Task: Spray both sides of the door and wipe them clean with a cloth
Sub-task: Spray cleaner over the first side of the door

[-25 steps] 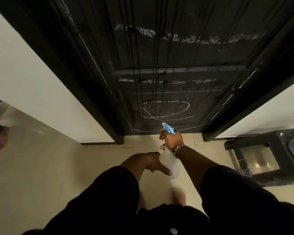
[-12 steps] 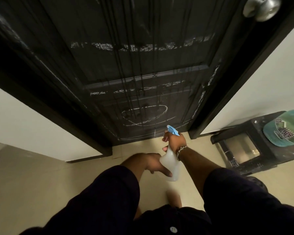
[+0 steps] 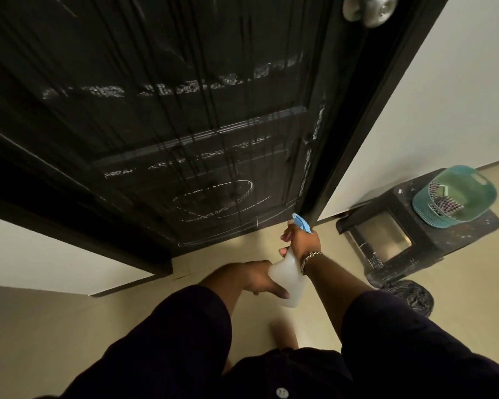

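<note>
Black door (image 3: 162,116) streaked with drips; right hand (image 3: 303,243) grips translucent, blue-nozzled spray bottle (image 3: 288,276).

No readable text, label, brand or number shows anywhere. The door (image 3: 185,110) carries only white chalk-like scribbles, an oval and loose lines in the lower middle of the frame, forming no legible letters.
</note>
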